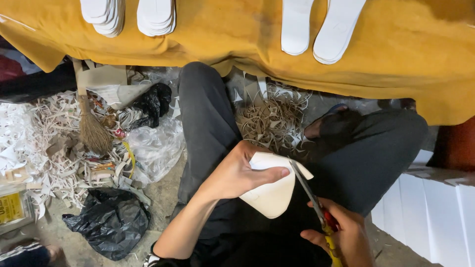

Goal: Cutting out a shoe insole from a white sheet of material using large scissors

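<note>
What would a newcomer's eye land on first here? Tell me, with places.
Low centre, the left hand grips a curved white insole-shaped sheet while the right hand works yellow-handled scissors into its edge. Along the top, stacked white insoles lie on a mustard-yellow cloth; pale paper trimmings heap at left.

Small shoemaking workshop, white insoles (316, 29) on yellow cloth (396, 59), paper trimmings (44, 143) heaped across floor, hand broom (91, 123)

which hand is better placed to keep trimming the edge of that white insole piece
Right. The right hand holds the scissors, blades at the white insole piece, which the left hand grips.
</note>
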